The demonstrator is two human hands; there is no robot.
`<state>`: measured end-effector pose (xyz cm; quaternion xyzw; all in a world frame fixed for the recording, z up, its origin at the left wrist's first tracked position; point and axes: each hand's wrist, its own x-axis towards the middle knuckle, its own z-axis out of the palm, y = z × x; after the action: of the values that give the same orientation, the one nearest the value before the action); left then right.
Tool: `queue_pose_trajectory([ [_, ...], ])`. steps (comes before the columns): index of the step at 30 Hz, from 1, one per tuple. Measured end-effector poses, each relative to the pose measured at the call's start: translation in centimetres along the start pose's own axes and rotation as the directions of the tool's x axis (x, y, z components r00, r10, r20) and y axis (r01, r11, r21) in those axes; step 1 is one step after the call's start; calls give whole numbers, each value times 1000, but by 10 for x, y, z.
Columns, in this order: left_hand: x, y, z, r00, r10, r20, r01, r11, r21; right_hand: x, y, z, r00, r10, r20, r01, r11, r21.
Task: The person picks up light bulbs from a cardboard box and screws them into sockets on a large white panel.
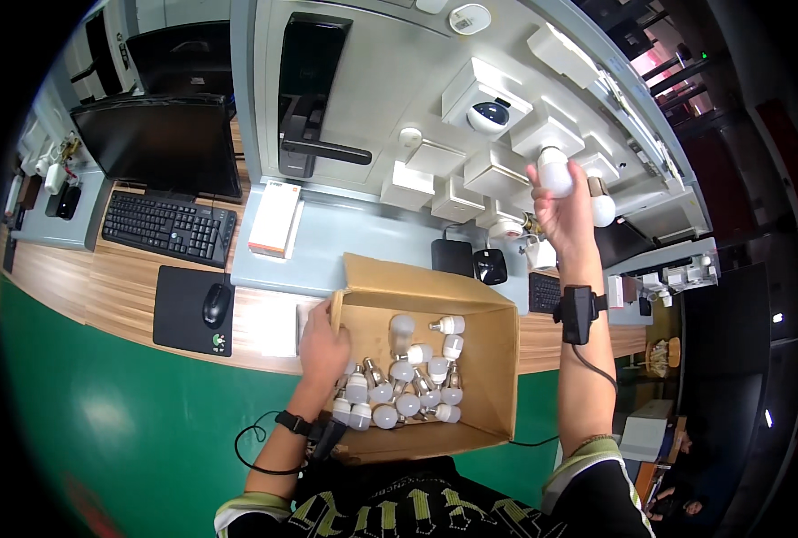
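My right hand (565,202) reaches up to a white panel and has its fingers round a light bulb (555,176). The bulb's upper end meets a white square fixture (545,131); whether it is seated in it I cannot tell. Close beside that hand, a second bulb (602,212) hangs from the panel. With my left hand (323,350) I grip the left wall of an open cardboard box (470,336). Inside the box lie several loose bulbs (407,404) with white domes and metal bases.
Other white boxes and a camera-like device (487,117) are mounted on the panel, left of my right hand. A black door handle (327,151) sticks out further left. Black boxes (453,257) stand behind the carton. A keyboard (167,226) and a mouse (216,305) occupy the left desk.
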<state>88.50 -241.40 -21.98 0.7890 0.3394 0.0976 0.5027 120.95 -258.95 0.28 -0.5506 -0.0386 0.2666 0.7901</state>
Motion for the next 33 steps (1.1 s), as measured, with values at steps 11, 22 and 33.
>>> queue_pose_trajectory([
  [11,0,-5,4,999,47,11,-47,999,20,6,3,-24,963,68,259,-131,963,234],
  [22,1,-7,4,999,40,8,-40,999,5,12,4,-13,957,115,267,-212,902,375],
  [33,1,-8,4,999,54,-1,-54,998,15,3,15,-11,922,70,380,-224,898,379],
])
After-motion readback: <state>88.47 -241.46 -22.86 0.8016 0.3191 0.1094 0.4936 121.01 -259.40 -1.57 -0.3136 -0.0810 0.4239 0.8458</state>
